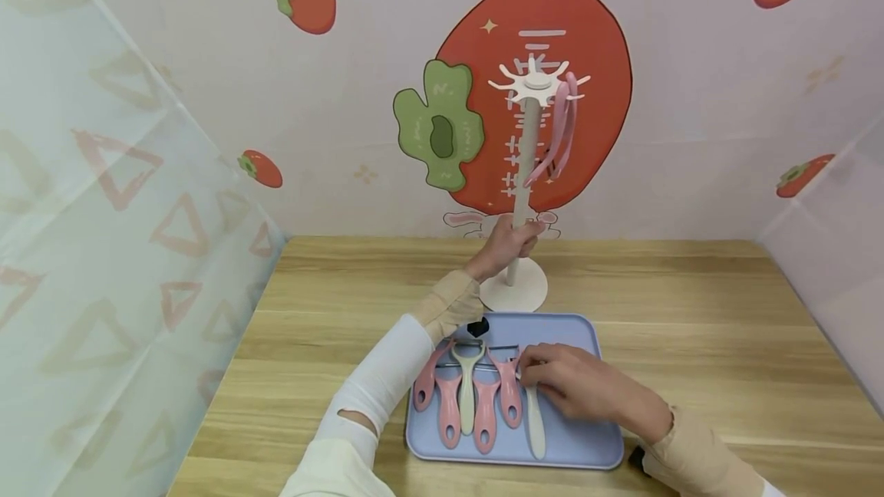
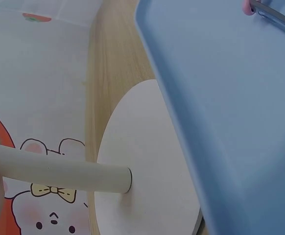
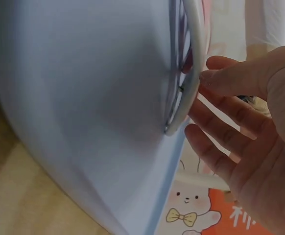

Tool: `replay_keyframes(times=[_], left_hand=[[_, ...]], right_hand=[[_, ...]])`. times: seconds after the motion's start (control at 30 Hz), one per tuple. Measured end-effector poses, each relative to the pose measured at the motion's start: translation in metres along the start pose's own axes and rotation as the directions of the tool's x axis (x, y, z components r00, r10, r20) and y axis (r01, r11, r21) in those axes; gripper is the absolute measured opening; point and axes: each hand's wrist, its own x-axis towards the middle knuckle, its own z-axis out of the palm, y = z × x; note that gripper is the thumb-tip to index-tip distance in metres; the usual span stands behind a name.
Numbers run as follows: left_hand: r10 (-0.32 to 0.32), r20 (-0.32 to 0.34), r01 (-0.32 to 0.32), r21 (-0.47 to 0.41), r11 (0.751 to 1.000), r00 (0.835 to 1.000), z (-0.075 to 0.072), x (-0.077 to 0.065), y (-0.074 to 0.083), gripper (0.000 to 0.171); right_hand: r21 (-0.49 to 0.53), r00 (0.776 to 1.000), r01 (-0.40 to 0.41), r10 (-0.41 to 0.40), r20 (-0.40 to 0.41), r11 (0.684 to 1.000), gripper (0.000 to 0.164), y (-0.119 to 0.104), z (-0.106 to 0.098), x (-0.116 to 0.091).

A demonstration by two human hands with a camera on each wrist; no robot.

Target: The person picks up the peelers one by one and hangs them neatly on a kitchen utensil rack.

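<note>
A pick-up seems in hand: the white peeler (image 1: 536,428), toward the near edge of the tray (image 1: 580,443), is pinched by the right hand (image 1: 576,382); the stand (image 1: 529,133), at the far edge, is gripped by the left hand (image 1: 506,245). A straight lift seems called for.

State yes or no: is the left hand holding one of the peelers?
No, in the head view the left hand grips the white stand's pole.

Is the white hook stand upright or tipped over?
Upright: its pole rises from the round base, which sits on the wooden table.
</note>
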Motion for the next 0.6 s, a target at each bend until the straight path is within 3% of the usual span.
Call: replay_keyframes(times=[0.4, 0.6], left_hand=[[0.010, 0.007, -0.009, -0.005, 1.000, 1.000, 0.0007, 0.0019, -0.0001, 0.036], [-0.002, -0.007, 0.002, 0.012, 1.000, 1.000, 0.0003, -0.0007, 0.0009, 0.042]], right_hand=[[-0.019, 0.999, -0.037, 0.038, 0.020, 0.999, 0.025, -0.0004, 0.0032, -0.0062], [-0.065, 0.999, -0.047, 0.048, 0.012, 0.997, 0.025, -0.0003, 0.0045, -0.0074]])
